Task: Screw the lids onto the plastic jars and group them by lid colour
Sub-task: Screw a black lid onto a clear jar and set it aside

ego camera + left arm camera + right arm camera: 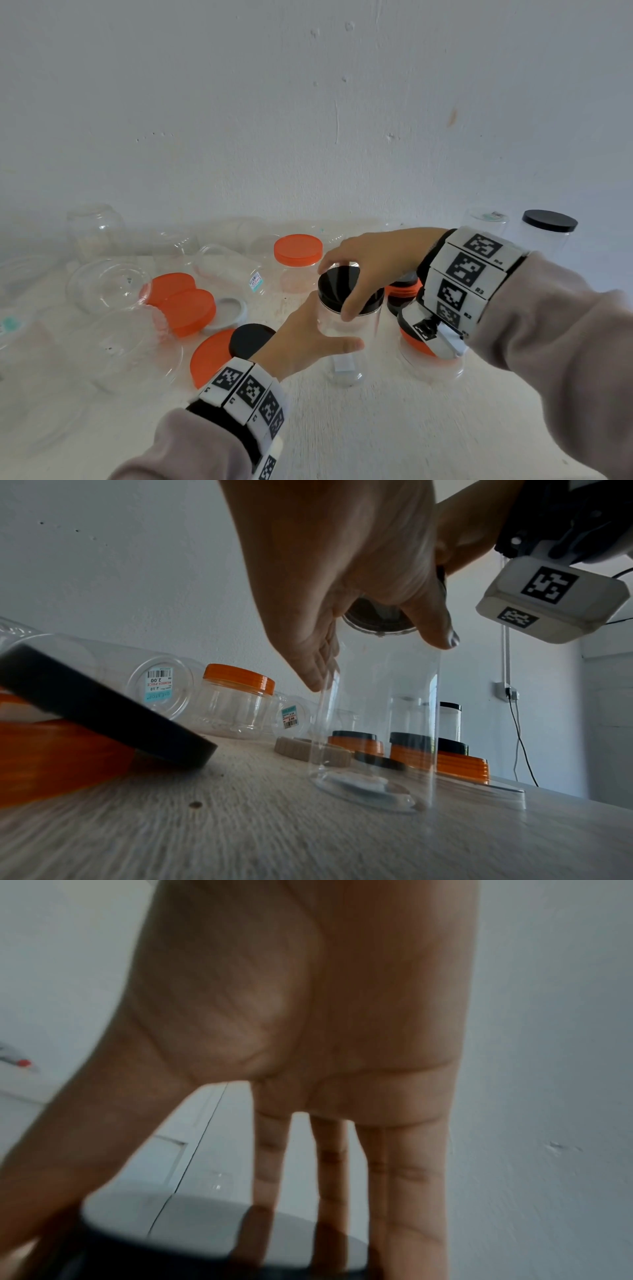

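Observation:
A tall clear jar (346, 346) stands upright on the table's middle, with a black lid (339, 282) on its mouth. My left hand (308, 339) wraps around the jar's body, thumb across the front; the left wrist view shows those fingers (318, 669) against the clear wall (377, 723). From above, my right hand (370, 263) grips the black lid's rim with thumb and fingers. In the right wrist view the fingers (329, 1191) reach down over the dark lid (192, 1259).
Loose orange lids (186, 305), a black lid (250, 339) and a white lid (227, 310) lie left of the jar among several empty clear jars. An orange-lidded jar (298, 260) stands behind. Stacked lids (402, 291) sit right; a black-lidded jar (548, 233) stands far right.

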The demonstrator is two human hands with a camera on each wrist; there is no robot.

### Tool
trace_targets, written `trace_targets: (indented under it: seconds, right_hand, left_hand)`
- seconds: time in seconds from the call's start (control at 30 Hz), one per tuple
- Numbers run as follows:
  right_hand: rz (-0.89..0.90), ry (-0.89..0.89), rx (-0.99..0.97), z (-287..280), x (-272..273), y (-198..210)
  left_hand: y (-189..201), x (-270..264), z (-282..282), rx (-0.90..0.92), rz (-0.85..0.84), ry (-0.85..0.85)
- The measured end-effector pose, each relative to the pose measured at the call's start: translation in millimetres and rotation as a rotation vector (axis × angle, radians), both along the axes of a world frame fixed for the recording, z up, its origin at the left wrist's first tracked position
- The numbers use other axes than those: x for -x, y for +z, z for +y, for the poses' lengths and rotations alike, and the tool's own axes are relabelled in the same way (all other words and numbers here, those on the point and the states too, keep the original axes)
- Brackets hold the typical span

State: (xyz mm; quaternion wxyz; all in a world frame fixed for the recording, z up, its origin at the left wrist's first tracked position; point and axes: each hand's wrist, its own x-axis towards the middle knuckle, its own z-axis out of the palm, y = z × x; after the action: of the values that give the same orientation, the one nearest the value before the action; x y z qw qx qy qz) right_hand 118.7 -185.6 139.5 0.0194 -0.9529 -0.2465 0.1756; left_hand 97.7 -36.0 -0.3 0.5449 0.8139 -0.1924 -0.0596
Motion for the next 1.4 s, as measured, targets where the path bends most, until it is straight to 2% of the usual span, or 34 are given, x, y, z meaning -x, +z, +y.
trace_targets:
  seconds: [0.13, 0.33, 0.43, 0.63, 0.77, 0.83, 1.0, 1.13, 1.27, 1.4]
  right_hand:
    - [-0.104, -0.077, 0.055, 5, 1, -8]
    - [0.082, 0.041, 0.024, 2, 4, 9]
    - [0.049, 0.051, 0.006, 3, 4, 10]
    - [-0.102, -0.058, 0.062, 10, 6, 0]
    - [0.054, 0.0, 0.031, 5, 6, 7]
    - [0.077, 0.045, 0.023, 5, 7, 11]
    - [-0.004, -0.002, -0.013, 6, 6, 5]
    - [-0.091, -0.036, 0.039, 10, 6, 1]
    - [0.062, 0.026, 0.052, 8, 7, 8]
    - [0.037, 0.044, 0.027, 6, 8, 10]
  left_hand:
    - [0, 0, 1, -0.002, 0.013, 0.005]
    - [0, 0, 0, -0.02, -0.008, 0.018]
    - [-1, -1, 0, -0.024, -0.014, 0.012]
    - [-3, -1, 2, 0.0, 0.01, 0.001]
    - [-3, -2, 1, -0.018, 0.0, 0.006]
    - [-2, -2, 1, -0.015, -0.004, 0.003]
    - [-1, -1, 0, -0.007, -0.027, -0.009]
    - [-2, -1, 1, -0.006, -0.02, -0.007]
    - [-4, -3, 1, -0.013, -0.014, 0.009]
    - [-2, -3, 1, -0.027, -0.011, 0.005]
